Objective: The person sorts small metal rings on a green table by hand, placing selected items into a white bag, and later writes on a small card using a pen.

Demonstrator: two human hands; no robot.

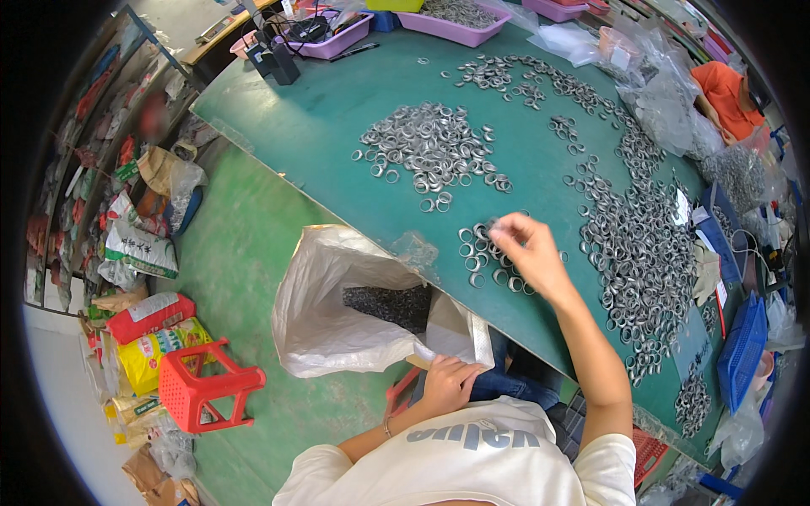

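My left hand (448, 384) is closed on the near rim of a white woven sack (314, 295), which gapes beside the table edge. Dark small pieces (388, 306) lie inside it; their kind is too small to tell. Over a small group of metal rings (477, 261) on the green table, my right hand (530, 253) is bent with thumb and fingers drawn together. Whatever is between those fingertips cannot be made out. Part of that group is hidden under the hand.
A heap of rings (426, 143) lies farther back on the green table (295, 126), and a larger spread (645, 261) covers its right side. Purple trays (456, 28) stand at the back. A blue basket (742, 344) sits at the right edge; a red stool (207, 384) stands on the floor left.
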